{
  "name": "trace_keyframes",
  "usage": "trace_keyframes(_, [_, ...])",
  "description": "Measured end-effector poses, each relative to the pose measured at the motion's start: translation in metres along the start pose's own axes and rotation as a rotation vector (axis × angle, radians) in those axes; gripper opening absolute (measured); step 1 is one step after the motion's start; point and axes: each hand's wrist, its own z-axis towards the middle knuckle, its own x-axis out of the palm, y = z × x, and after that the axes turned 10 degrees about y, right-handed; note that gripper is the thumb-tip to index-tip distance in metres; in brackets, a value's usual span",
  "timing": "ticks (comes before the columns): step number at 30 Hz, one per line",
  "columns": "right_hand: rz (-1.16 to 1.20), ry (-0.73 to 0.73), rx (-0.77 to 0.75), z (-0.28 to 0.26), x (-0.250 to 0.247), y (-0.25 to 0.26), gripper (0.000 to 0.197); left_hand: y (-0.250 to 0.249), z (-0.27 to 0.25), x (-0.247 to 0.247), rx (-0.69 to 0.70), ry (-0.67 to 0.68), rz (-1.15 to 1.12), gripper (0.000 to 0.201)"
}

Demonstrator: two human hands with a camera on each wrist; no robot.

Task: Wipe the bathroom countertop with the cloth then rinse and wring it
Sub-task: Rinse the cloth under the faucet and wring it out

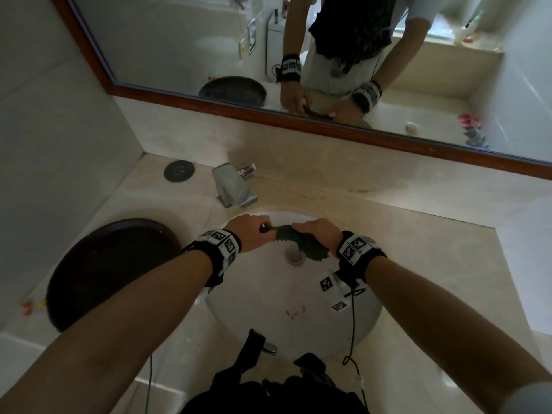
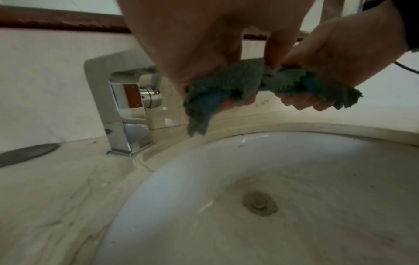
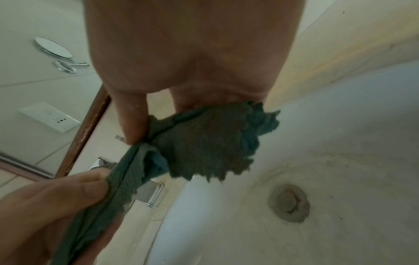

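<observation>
A dark teal cloth (image 1: 288, 239) with zigzag edges is stretched and bunched between both hands over the white sink basin (image 1: 268, 297). My left hand (image 1: 257, 228) grips its left end, and in the left wrist view a corner of the cloth (image 2: 224, 86) hangs below that hand (image 2: 204, 53). My right hand (image 1: 313, 230) grips the right end. In the right wrist view the right hand (image 3: 192, 62) pinches the cloth (image 3: 199, 141) while a loose flap hangs down. The beige marble countertop (image 1: 403, 228) surrounds the basin.
A chrome faucet (image 1: 234, 186) stands behind the basin, with no water seen running. The drain (image 2: 259, 203) lies below the hands. A dark round tray (image 1: 110, 270) sits on the counter at the left, a black disc (image 1: 179, 171) behind it. A wood-framed mirror (image 1: 298, 55) hangs above.
</observation>
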Motion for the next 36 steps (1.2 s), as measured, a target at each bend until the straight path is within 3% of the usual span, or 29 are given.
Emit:
trace_keyframes(4, [-0.049, -0.027, -0.066, -0.007, 0.009, 0.009, 0.016, 0.003, -0.017, -0.006, -0.036, -0.061, -0.022, 0.026])
trace_keyframes(10, [-0.166, -0.042, -0.076, -0.01, 0.036, 0.022, 0.013, 0.012, -0.047, -0.012, -0.077, -0.159, -0.093, 0.021])
trace_keyframes(21, [-0.234, -0.063, -0.169, -0.002, 0.131, 0.055, 0.02, 0.087, -0.111, -0.015, -0.174, -0.209, -0.169, 0.024])
trace_keyframes(26, [-0.272, 0.048, -0.185, 0.015, 0.18, 0.079, 0.034, 0.132, -0.146, -0.019, -0.245, -0.295, -0.168, 0.024])
trace_keyframes(36, [-0.494, 0.084, -0.233, 0.065, 0.272, 0.109, 0.03, 0.213, -0.185, -0.017, -0.431, -0.366, -0.178, 0.026])
